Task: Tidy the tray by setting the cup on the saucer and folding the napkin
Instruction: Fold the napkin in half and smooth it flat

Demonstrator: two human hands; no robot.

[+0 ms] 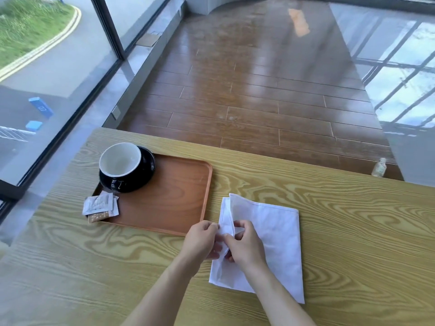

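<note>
Tray (pixel 183 215): brown, on table (pixel 329 220), near the left edge
Cup (pixel 120 161): white inside, black outside, seated on saucer (pixel 148 165) at the tray's far left corner; that half of the task looks done
Packets (pixel 101 205): small stack at the tray's near left corner, overhanging the rim
Napkin (pixel 270 236): white cloth, flat on the table just right of the tray, apart from it; left edge raised into loose layers, fold incomplete
Left hand (pixel 200 241): fingers curled, pinching the napkin's left edge
Right hand (pixel 244 248): thumb and fingers pressed together on the same raised layers, just beside the left hand
Bottle (pixel 379 167): small, clear, at the far table edge, well apart

Risks, as judged: both grips sit at one spot, so the far corners lie free and may skew, giving a crooked fold; thin layers may slip from the pinch; dragging the cloth leftward could nudge the tray or catch the packets
</note>
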